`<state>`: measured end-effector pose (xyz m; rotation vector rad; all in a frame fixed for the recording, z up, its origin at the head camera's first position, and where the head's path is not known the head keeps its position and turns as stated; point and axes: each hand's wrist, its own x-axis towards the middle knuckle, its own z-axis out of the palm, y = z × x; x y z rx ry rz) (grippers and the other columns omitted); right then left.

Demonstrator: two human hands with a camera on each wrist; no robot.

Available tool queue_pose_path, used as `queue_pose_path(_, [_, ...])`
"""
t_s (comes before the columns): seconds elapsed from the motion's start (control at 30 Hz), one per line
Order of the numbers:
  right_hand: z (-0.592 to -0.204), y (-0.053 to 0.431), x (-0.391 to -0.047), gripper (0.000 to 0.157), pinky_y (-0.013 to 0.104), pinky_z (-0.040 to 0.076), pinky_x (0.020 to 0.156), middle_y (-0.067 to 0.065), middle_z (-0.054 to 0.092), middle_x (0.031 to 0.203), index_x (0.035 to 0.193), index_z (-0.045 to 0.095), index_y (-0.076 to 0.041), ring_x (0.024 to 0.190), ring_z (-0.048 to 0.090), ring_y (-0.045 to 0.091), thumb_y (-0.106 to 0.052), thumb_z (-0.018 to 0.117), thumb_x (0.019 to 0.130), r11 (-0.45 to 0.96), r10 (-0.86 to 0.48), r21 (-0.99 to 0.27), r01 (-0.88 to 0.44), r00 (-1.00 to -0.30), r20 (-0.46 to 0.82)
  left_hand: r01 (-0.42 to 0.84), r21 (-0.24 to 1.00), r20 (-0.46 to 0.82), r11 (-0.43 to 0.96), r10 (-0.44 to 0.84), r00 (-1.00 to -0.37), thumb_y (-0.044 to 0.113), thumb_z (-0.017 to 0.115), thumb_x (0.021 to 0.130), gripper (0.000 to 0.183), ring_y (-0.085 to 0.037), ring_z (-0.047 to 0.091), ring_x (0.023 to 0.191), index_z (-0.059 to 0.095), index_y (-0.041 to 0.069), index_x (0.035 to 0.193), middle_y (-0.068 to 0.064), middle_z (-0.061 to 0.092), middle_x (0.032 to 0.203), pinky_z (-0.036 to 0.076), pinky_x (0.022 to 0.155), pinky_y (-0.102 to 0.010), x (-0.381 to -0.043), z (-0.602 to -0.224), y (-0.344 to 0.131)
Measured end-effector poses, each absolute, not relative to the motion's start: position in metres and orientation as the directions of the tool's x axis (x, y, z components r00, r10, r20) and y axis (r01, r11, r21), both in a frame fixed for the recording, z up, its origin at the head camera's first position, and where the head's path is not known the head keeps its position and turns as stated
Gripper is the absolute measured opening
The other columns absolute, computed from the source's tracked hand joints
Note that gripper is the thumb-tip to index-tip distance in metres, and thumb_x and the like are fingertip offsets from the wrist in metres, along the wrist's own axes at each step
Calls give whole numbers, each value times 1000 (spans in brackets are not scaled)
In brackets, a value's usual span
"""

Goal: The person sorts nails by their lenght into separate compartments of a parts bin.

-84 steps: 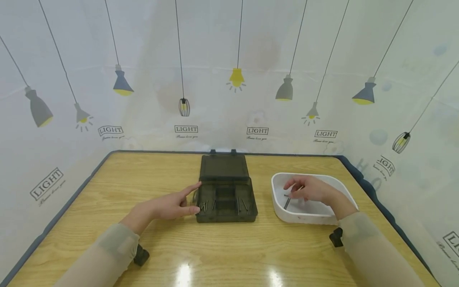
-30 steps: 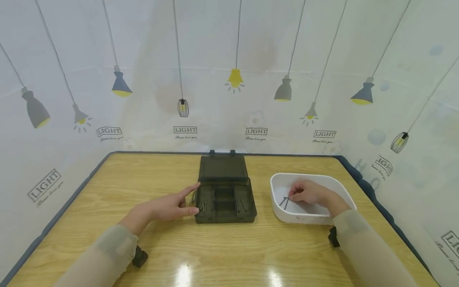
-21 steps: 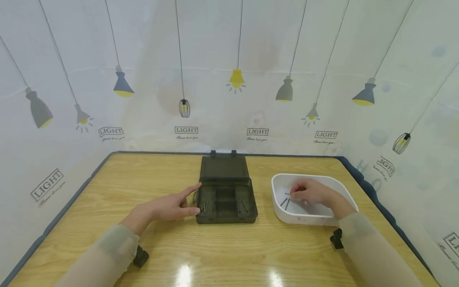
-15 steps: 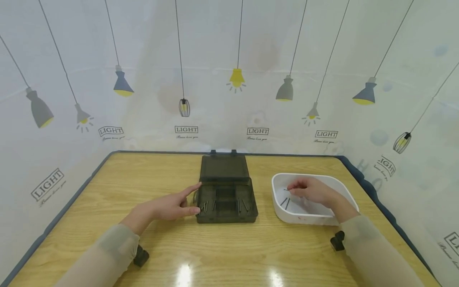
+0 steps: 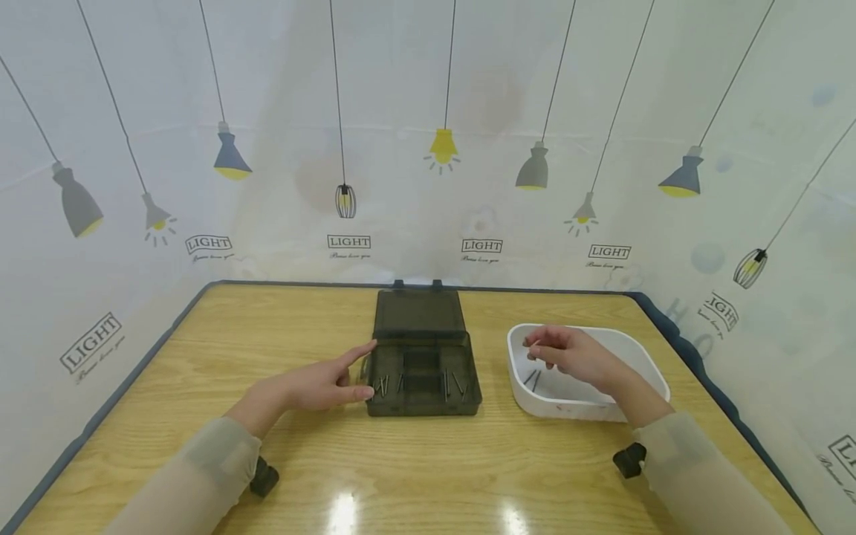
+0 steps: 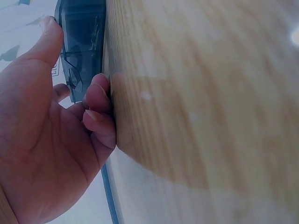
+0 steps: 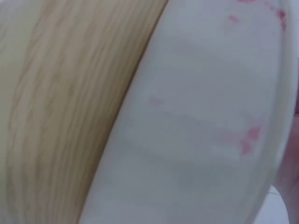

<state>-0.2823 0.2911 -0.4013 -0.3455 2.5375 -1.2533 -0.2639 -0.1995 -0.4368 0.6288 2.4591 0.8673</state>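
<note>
On the table lies a dark translucent compartment box (image 5: pixel 423 409), lid (image 5: pixel 417 312) tipped back. Several thin metal screws (image 5: pixel 381 386) lie in its left compartments and a few (image 5: pixel 447 385) on the right. My left hand (image 5: pixel 314 384) steadies the box's left side, index finger and thumb stretched along it; in the left wrist view the other fingers (image 6: pixel 99 100) are loosely bent. Over the white tray (image 5: pixel 655 371), my right hand (image 5: pixel 578 359) pinches what appears to be a screw, mostly hidden by the fingertips. Two dark screws (image 5: pixel 532 380) rest on the tray floor.
The wooden table (image 5: pixel 428 475) runs up to a pale wall cloth (image 5: pixel 401 89) printed with lamps. In the right wrist view the tray's outer wall (image 7: pixel 196 121), with pink stains, fills much of the picture and hides most of the right hand.
The right hand, earlier reaching down among the screws, has picked one up and risen slightly towards the tray's left rim. Two screws stay behind in the tray. The left hand has kept its place.
</note>
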Motion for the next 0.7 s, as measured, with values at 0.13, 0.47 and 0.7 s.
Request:
queue_pose_path(0.13, [-395,282,-277,32,37,50,78,14,77,125,136,66,-7,93,61,21,-29,65,113,557,-347,-824,-104,-930,-118,264,667,-264,697,553,-791,64,66,105,99,-17,43,69,6,36,179,-1,55,81,40,68,-34,-264,-437,-200])
queue_pose_path(0.47, [-388,260,-274,25,30,49,70,16,77,117,125,64,-3,78,56,14,-24,67,112,480,-376,-863,-157,-926,-41,271,669,-259,692,559,-788,63,66,105,99,-17,43,69,5,35,179,-1,54,81,41,68,-34,-264,-437,-199])
queue_pose_path(0.7, [-384,241,-275,24,27,47,65,15,80,114,124,65,-4,72,54,14,-23,69,111,438,-371,-889,-134,-928,-43,273,669,-255,692,558,-790,62,67,105,99,-17,44,68,6,34,179,-1,55,81,42,68,-34,-264,-437,-199])
